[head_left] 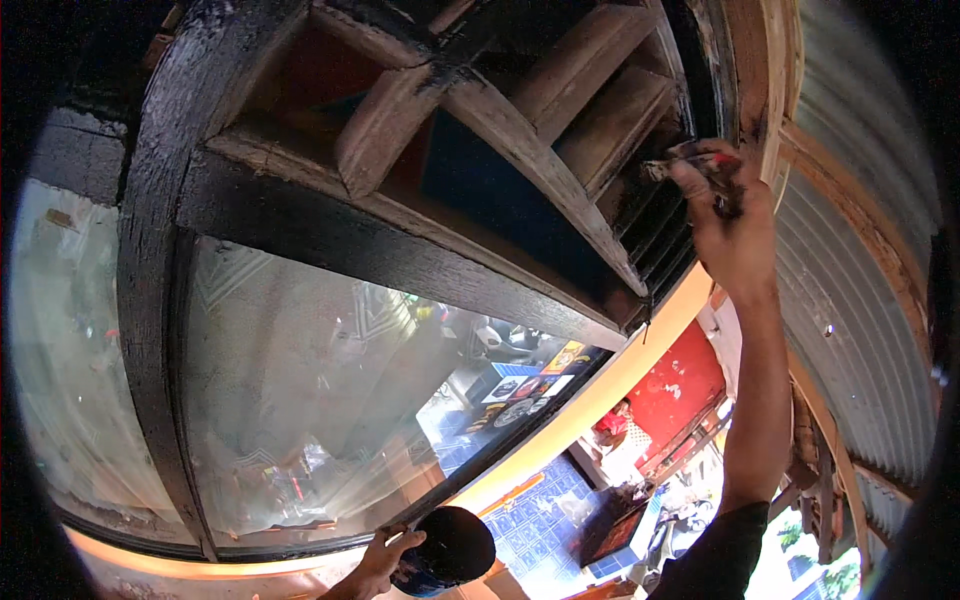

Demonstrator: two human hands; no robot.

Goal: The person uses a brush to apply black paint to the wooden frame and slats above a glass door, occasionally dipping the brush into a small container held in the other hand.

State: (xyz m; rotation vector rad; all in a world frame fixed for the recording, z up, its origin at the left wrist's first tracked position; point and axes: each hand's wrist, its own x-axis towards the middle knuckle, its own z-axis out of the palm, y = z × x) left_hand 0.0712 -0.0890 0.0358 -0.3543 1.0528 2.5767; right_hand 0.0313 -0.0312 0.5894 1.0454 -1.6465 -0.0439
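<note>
My right hand [735,215] is raised at the upper right, its fingers closed around a crumpled, dark-stained rag [705,165] with a bit of red in it. The rag is against or very near the blackened right side of a wooden window frame [400,250], by several dark slats [655,215]. Low in the view, my left hand [378,562] grips the side of a round container [455,545] whose inside looks black. Much of the frame is coated black, while the crossing wooden bars [535,160] above are bare brown and dusty.
Below the frame's crossbar is a large glass pane [310,400] with reflections, and another pane [80,370] stands at the left. An orange-yellow wall edge [655,330] runs along the right. Corrugated metal sheeting [840,270] on wooden beams hangs overhead. A person in red [612,425] is farther off.
</note>
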